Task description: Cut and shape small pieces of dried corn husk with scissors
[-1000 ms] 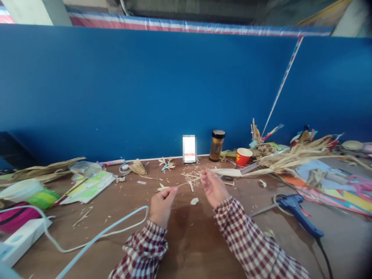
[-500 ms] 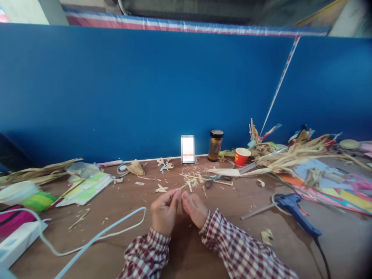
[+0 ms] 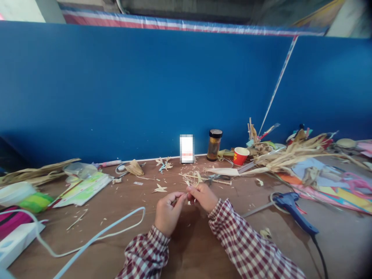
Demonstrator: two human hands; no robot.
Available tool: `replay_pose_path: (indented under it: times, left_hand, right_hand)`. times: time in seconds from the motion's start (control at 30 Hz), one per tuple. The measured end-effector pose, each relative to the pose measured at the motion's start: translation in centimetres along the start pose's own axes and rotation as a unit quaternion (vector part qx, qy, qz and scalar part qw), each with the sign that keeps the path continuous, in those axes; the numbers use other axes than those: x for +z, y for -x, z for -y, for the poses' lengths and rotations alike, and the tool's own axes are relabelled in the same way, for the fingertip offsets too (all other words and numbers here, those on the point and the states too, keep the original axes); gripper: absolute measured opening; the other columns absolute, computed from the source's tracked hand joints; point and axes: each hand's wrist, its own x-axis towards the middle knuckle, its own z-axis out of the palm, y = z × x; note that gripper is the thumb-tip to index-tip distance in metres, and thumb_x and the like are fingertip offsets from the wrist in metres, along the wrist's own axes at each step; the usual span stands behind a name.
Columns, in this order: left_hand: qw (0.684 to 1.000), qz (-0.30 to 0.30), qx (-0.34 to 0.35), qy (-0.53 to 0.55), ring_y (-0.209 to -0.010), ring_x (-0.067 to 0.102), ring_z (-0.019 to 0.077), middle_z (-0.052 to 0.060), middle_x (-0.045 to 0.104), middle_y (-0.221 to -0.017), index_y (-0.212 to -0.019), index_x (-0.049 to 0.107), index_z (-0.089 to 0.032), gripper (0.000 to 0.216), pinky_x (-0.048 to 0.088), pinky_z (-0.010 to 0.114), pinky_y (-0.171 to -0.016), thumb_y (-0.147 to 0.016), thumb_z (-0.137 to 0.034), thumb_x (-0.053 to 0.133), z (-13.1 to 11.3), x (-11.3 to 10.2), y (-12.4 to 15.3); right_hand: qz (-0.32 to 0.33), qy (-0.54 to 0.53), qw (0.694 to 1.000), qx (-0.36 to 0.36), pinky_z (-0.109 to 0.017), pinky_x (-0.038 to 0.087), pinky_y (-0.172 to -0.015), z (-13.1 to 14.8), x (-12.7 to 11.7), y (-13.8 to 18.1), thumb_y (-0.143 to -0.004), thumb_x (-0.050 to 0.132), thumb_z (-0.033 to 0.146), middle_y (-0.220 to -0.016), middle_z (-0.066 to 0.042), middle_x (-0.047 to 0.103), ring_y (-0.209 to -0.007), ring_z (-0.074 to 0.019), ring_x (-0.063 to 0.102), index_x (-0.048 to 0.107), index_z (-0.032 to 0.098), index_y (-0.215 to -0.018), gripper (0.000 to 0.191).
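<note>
My left hand [image 3: 169, 214] is closed in a pinch, thumb against forefinger, its tips meeting the fingers of my right hand. What lies between the left fingertips is too small to make out. My right hand [image 3: 205, 197] pinches a thin pale strip of dried husk [image 3: 198, 179], whose end seems to stick up above the fingers. Just beyond the hands, pale husk scraps [image 3: 187, 178] are scattered on the brown table [image 3: 139, 248]. Scissors [image 3: 209, 181] lie behind the right hand, partly hidden. A small husk piece [image 3: 160, 188] rests beyond the left hand.
To the right lie a blue glue gun [image 3: 296, 211], a red paper cup [image 3: 241, 156] and heaped dried husks [image 3: 290, 155]. A dark-lidded jar [image 3: 214, 145] and a blurred white rectangle [image 3: 186, 148] stand by the blue partition [image 3: 145, 85]. At left are a cable [image 3: 101, 232] and a power strip [image 3: 20, 242].
My right hand has moved up and to the right and turned, its fingers now forward. The left hand has shifted slightly right and down. The view has moved a little.
</note>
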Motion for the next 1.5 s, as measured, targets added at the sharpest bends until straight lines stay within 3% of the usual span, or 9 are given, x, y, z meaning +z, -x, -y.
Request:
replay_pose_path:
  times: [0.17,0.33,0.5,0.7,0.83,0.97,1.1,1.23,1.5]
  left_hand:
    - [0.984,0.035,-0.136,0.112,-0.051,0.052,0.0116,0.0,0.06,-0.053,-0.068,0.067,-0.016,0.026,0.04,0.021,-0.05,-0.07,-0.04,0.061,0.6,-0.4,-0.6]
    - [0.892,0.107,-0.306,0.316,-0.033,0.011,0.0019,-0.013,0.019,-0.037,-0.07,0.056,-0.016,0.03,0.006,0.015,-0.033,-0.065,-0.043,0.066,0.7,-0.9,-0.7]
    - [0.81,0.126,-0.312,0.481,-0.037,0.009,0.0006,-0.013,0.016,-0.045,-0.08,0.055,-0.014,0.027,0.005,0.012,-0.033,-0.066,-0.031,0.069,0.5,-1.1,-0.7]
    - [0.769,0.108,-0.299,0.555,-0.036,0.014,-0.0008,-0.012,0.02,-0.049,-0.073,0.052,-0.014,0.022,0.008,0.01,-0.031,-0.067,-0.025,0.07,0.3,-0.5,-0.3]
    - [0.801,0.058,-0.281,0.525,-0.034,0.017,-0.0008,-0.012,0.025,-0.046,-0.081,0.058,-0.014,0.025,0.01,0.01,-0.03,-0.065,-0.028,0.07,0.3,0.3,-0.1]
    - [0.911,-0.035,-0.204,0.358,-0.037,0.039,0.0037,-0.007,0.047,-0.044,-0.085,0.065,-0.013,0.028,0.029,0.014,-0.033,-0.066,-0.034,0.068,1.0,0.9,-0.1]
    - [0.992,-0.07,-0.016,0.103,-0.079,0.063,0.0174,0.006,0.07,-0.084,-0.086,0.07,-0.016,0.02,0.048,0.028,-0.074,-0.071,-0.028,0.061,1.5,0.8,0.0]
    - [0.991,-0.091,0.091,-0.04,-0.08,0.064,0.0176,0.006,0.07,-0.087,-0.089,0.068,-0.017,0.02,0.048,0.029,-0.076,-0.076,-0.024,0.055,1.5,0.6,0.4]
    - [0.966,-0.124,0.161,-0.158,-0.072,0.064,0.0163,0.007,0.069,-0.08,-0.086,0.066,-0.015,0.017,0.05,0.027,-0.068,-0.079,-0.023,0.052,1.9,0.2,0.2]
  right_hand:
    - [0.035,-0.008,0.999,0.024,-0.019,0.035,-0.044,0.1,-0.8,0.0,-0.076,0.054,0.047,-0.059,-0.002,0.06,-0.052,-0.011,0.053,0.064,0.014,-0.068,0.035]
    - [0.022,0.014,1.0,0.007,-0.019,0.036,-0.044,-0.5,-1.5,-0.2,-0.072,0.06,0.043,-0.059,-0.001,0.06,-0.05,-0.0089,0.049,0.066,0.014,-0.073,0.03]
    - [-0.015,-0.039,0.999,0.018,-0.017,0.035,-0.042,-0.9,-1.2,-0.5,-0.072,0.061,0.04,-0.058,0.001,0.056,-0.047,-0.0072,0.045,0.063,0.015,-0.076,0.025]
    - [-0.06,-0.063,0.996,0.004,-0.017,0.035,-0.043,-1.0,-0.2,-0.4,-0.073,0.06,0.037,-0.061,0.001,0.055,-0.054,-0.0098,0.049,0.059,0.017,-0.073,0.02]
    - [-0.082,-0.051,0.995,0.004,-0.018,0.032,-0.042,-0.9,1.1,-0.2,-0.074,0.057,0.033,-0.056,0.003,0.052,-0.044,-0.0065,0.04,0.056,0.016,-0.07,0.017]
    - [-0.101,-0.042,0.994,-0.017,-0.018,0.033,-0.045,-1.0,2.4,0.0,-0.074,0.057,0.03,-0.056,0.003,0.052,-0.049,-0.0076,0.042,0.056,0.016,-0.069,0.015]
    - [-0.101,-0.052,0.994,-0.006,-0.018,0.033,-0.045,-1.7,2.7,-0.1,-0.076,0.055,0.029,-0.055,0.003,0.051,-0.049,-0.0077,0.041,0.06,0.016,-0.075,0.015]
    - [-0.091,-0.044,0.995,0.012,-0.019,0.035,-0.045,-2.0,2.7,-0.1,-0.076,0.055,0.03,-0.056,0.001,0.053,-0.049,-0.0086,0.044,0.064,0.015,-0.078,0.018]
    - [-0.083,-0.018,0.996,0.008,-0.02,0.037,-0.047,-1.5,2.7,0.1,-0.077,0.055,0.035,-0.059,0.0,0.056,-0.052,-0.0099,0.047,0.065,0.015,-0.077,0.023]
